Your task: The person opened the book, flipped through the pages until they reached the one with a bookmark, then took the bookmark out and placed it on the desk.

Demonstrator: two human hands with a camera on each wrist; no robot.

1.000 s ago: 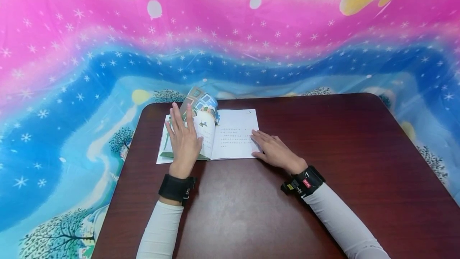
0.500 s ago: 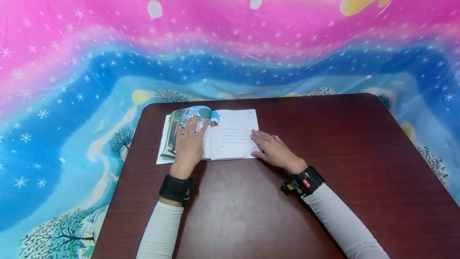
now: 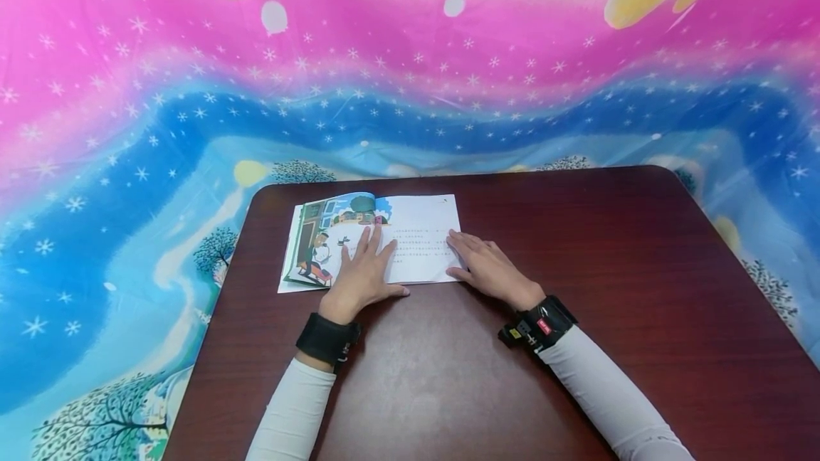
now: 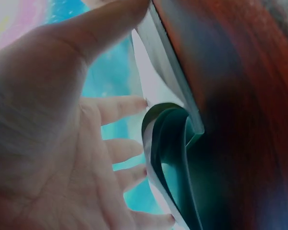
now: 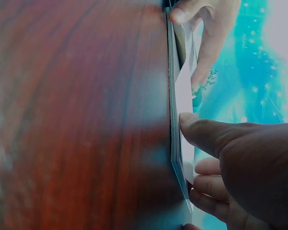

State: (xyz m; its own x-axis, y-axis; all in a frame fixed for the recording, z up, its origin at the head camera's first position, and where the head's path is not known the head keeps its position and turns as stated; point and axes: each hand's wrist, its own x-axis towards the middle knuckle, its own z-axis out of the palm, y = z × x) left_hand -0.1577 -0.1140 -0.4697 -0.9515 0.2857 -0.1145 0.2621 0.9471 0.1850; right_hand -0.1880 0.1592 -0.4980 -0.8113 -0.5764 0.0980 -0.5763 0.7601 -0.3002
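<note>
An illustrated book (image 3: 419, 212) lies spread on the table, its left page colourful and its right page mostly white with lines of print. My left hand (image 3: 361, 272) rests spread across the middle of the book near the fold, thumb sticking out past the bottom edge. In the left wrist view its fingertips (image 4: 137, 103) touch the paper, and the left-hand leaves (image 4: 168, 143) bulge in a curl beneath. My right hand (image 3: 496, 272) lies on the right page's outer edge. The right wrist view has that hand's thumb (image 5: 197, 127) on the page, above the stacked pages.
The dark reddish-brown table (image 3: 608, 255) extends to both sides and in front of the book. Behind it hangs a pink and blue cloth (image 3: 410, 105) with snowflakes. Both wrists wear black straps (image 3: 328, 338), and both arms have white sleeves (image 3: 608, 393).
A lifted leaf at the left has come down flat, showing its coloured picture. My left hand has slid right from the left page towards the fold. My right hand has stayed put.
</note>
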